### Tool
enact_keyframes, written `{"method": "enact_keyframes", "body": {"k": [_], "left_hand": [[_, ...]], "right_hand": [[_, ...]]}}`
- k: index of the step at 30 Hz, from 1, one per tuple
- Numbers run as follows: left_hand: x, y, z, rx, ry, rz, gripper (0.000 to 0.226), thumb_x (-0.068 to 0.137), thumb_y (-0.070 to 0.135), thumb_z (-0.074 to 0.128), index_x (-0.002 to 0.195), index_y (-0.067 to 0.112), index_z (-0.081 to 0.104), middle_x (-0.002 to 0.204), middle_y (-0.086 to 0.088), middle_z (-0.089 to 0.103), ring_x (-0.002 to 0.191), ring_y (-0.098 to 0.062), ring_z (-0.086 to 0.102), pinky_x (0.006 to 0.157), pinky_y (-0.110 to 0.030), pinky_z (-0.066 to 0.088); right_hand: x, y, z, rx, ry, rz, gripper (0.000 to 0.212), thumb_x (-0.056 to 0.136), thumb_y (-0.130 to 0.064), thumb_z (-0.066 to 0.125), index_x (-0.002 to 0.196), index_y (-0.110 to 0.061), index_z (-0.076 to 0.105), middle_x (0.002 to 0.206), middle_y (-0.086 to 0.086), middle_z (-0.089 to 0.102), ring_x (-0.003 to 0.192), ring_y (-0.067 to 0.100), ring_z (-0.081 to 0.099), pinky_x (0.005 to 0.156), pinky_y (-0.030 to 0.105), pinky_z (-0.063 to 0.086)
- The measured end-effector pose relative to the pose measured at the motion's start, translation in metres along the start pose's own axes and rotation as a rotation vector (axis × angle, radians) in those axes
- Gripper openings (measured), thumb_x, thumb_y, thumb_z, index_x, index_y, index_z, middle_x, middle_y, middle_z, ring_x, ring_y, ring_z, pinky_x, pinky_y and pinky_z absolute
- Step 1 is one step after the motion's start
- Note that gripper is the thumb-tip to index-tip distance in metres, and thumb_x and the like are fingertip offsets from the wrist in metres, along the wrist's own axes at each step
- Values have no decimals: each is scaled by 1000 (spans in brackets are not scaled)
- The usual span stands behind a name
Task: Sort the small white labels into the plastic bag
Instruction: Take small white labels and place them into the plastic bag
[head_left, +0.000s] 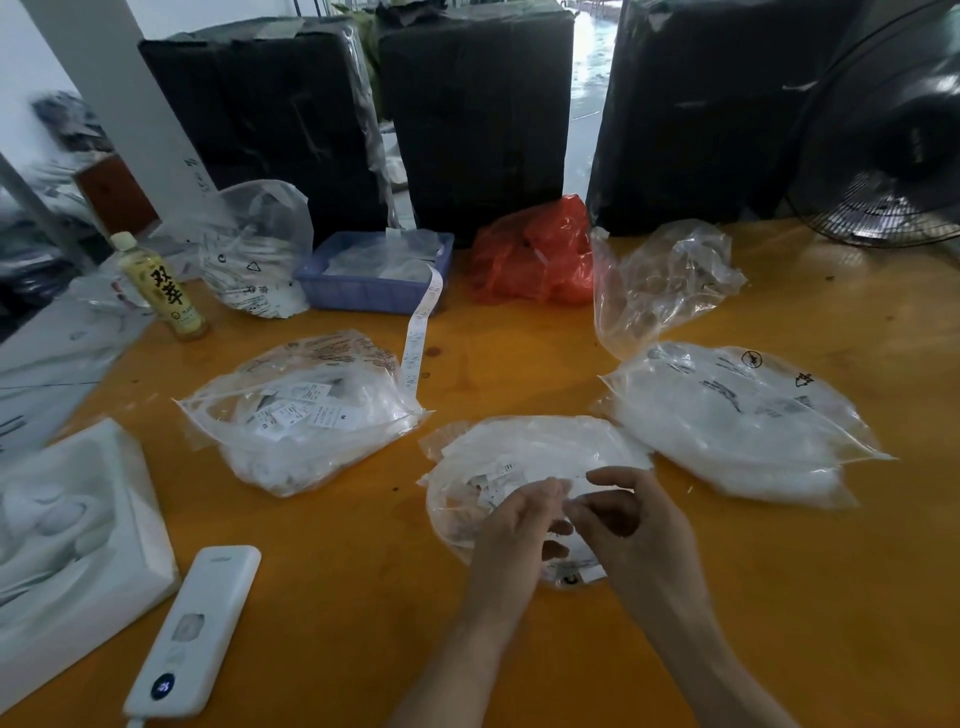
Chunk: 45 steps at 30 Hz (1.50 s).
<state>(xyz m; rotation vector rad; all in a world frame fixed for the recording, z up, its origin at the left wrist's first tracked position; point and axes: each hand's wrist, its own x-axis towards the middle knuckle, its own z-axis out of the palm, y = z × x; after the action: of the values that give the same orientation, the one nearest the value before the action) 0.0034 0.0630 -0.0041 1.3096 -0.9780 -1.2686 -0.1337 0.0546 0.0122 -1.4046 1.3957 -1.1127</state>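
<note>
Pinching labels (496, 480) over plastic bag (519, 447) — left hand (514, 525), right hand (631, 525).

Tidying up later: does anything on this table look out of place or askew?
A strip of labels trails out of the blue tray, over its front wall and down onto the orange table, ending against the left bag of labels. Nothing looks spilled.

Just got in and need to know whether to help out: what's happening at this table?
A person is sorting small white labels into an open clear plastic bag on the orange table. Both hands are at the bag's mouth: the left hand and the right hand have their fingers curled at its thin plastic. Two fuller bags of labels lie to either side.
</note>
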Motion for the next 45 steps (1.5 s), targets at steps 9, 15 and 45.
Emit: {"method": "enact_keyframes", "body": {"k": [9,15,45], "left_hand": [[-1,1,-8,-63,89,-55,23,98,50,61,95,41,82,101,13,79,90,-3,73,75,-22,57],[-9,0,-9,98,-130,-42,21,104,45,59,100,40,79,102,9,79,97,-10,75,88,-30,62],[-8,7,-19,-153,58,-67,32,85,39,73,110,22,80,106,0,82,102,-17,79,83,-20,61]], "right_hand": [[4,-2,1,217,-28,263,24,98,-40,59,106,-22,72,78,-2,74,64,12,64,63,26,52],[20,-5,-8,337,-345,427,24,96,-36,67,97,-16,80,86,19,69,73,26,61,69,37,51],[15,-8,-21,193,-53,51,6,99,-21,62,104,-20,59,84,0,76,73,16,69,68,26,54]]}}
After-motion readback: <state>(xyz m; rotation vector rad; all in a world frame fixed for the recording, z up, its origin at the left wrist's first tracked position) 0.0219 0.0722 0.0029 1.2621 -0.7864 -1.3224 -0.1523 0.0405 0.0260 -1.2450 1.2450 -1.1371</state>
